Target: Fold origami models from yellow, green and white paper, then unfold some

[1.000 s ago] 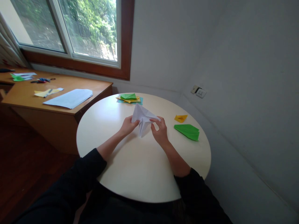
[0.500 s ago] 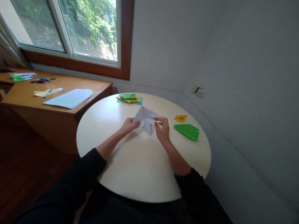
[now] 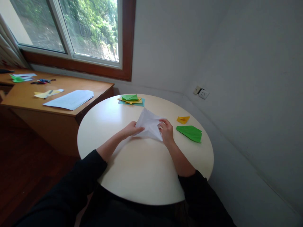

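A creased sheet of white paper is held between my two hands, just over the middle of the round white table. My left hand pinches its left edge, thumb on top and the other fingers hidden beneath. At the right edge, my right hand grips the paper with bent fingers. The sheet lies spread out, with fold lines running across it and a corner pointing away from me. Whether its underside touches the table I cannot tell.
To the right lie a green folded paper and a small yellow folded paper. Folded coloured papers are stacked at the table's far edge. On the wooden desk at left are white sheets and scissors.
The white paper has opened out from a bunched, folded shape into a flatter sheet. Its near part now spreads wider between my hands, which have shifted only slightly.
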The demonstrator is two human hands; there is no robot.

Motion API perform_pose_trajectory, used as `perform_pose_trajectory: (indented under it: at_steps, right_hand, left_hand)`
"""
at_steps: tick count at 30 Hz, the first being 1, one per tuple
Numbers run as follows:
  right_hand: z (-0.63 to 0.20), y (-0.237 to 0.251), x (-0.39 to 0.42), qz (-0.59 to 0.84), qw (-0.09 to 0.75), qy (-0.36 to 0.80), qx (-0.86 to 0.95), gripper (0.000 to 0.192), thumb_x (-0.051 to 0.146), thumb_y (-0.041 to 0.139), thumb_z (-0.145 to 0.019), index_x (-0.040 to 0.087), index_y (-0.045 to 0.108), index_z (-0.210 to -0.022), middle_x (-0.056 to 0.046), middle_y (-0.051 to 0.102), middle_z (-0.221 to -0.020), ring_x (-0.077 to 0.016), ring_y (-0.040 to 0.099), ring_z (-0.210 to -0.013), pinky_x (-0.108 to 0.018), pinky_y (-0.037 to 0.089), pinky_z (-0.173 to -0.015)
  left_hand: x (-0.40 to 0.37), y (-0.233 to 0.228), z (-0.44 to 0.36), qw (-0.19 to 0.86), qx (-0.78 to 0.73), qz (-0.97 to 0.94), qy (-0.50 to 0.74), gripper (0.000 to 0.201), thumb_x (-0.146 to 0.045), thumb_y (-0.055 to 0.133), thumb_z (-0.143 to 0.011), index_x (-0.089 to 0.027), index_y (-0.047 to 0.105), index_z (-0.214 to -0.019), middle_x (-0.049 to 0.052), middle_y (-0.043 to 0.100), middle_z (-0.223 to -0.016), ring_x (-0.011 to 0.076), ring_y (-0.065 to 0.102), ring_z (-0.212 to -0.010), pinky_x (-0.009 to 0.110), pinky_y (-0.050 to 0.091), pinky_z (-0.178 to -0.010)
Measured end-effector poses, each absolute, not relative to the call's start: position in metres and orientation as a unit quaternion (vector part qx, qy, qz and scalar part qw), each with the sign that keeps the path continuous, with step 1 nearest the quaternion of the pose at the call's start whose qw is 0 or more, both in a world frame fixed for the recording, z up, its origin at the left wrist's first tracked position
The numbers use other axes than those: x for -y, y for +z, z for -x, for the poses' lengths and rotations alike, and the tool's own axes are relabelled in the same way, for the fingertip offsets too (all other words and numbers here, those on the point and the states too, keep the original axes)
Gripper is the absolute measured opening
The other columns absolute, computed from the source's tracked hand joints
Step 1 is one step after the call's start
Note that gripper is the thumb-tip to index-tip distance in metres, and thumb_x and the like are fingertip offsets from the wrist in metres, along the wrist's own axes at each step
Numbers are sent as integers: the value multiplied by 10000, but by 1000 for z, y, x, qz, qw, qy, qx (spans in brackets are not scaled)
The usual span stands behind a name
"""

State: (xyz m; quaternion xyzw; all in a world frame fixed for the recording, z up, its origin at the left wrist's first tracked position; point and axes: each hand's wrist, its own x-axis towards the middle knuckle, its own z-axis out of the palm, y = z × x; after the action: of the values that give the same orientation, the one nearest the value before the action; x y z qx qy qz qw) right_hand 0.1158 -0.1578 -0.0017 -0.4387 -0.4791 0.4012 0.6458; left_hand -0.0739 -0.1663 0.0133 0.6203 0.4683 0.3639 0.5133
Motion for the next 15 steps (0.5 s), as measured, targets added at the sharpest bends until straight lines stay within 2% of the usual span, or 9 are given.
perform_pose_trajectory:
  at_steps: [4, 10, 15]
  right_hand:
    - [-112, 3, 163, 431, 639, 412, 486, 263, 371, 627, -612, 201, 523, -783, 29, 522, -683, -98, 501, -558, -214, 414, -497]
    - [-112, -7, 155, 430, 650, 357, 515, 340, 334, 662, -570, 197, 512, -843, -13, 577, -851, -148, 571, -703, -270, 487, -605]
    - [-115, -11, 152, 434, 637, 344, 536, 374, 306, 636, -605, 191, 531, -945, -42, 604, -937, -164, 595, -759, -287, 501, -631]
  left_hand:
    - [168, 14, 73, 531, -466, -613, 353, 302, -338, 685, -569, -92, 654, -741, 69, 648, -703, 181, 572, -633, 250, 438, -540]
    - [166, 11, 70, 534, -454, -607, 374, 285, -333, 675, -576, -94, 650, -729, 53, 649, -692, 176, 578, -621, 256, 436, -543]
    - [168, 13, 66, 591, -412, -562, 407, 349, -326, 696, -553, -88, 633, -801, 80, 669, -768, 191, 607, -686, 286, 460, -612]
